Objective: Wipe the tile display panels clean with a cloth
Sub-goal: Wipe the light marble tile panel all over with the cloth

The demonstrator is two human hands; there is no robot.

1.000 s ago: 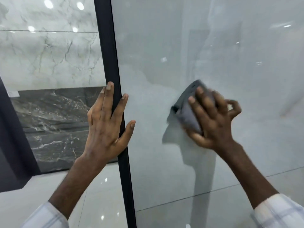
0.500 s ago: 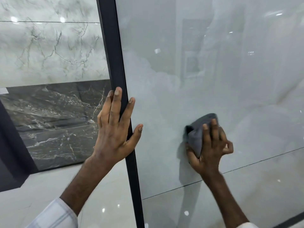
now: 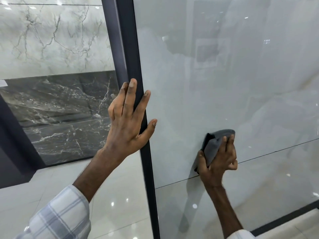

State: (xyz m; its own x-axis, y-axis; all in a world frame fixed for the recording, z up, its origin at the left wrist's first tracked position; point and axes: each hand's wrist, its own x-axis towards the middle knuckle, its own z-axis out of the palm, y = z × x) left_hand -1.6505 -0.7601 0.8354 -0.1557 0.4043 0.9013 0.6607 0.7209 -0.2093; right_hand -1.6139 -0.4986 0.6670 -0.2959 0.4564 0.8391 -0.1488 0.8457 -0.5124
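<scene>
Presently, step in hand: wiping of the pale grey tile panel, judged to be mid-stroke.
Cloth: grey, folded, pressed against the panel's lower part, just above the horizontal joint line, nearer the panel's left edge than its right.
Right hand: fingers are curled over the cloth, which is pinched from the left by the thumb.
Left hand: nothing is held. Straight, spread fingers are laid across the dark frame at the panel's left edge, the thumb touching the panel face.
Next move, as judged: the cloth is to be carried across the joint line to the strip below, under even pressure so that no streaks are left.
</scene>
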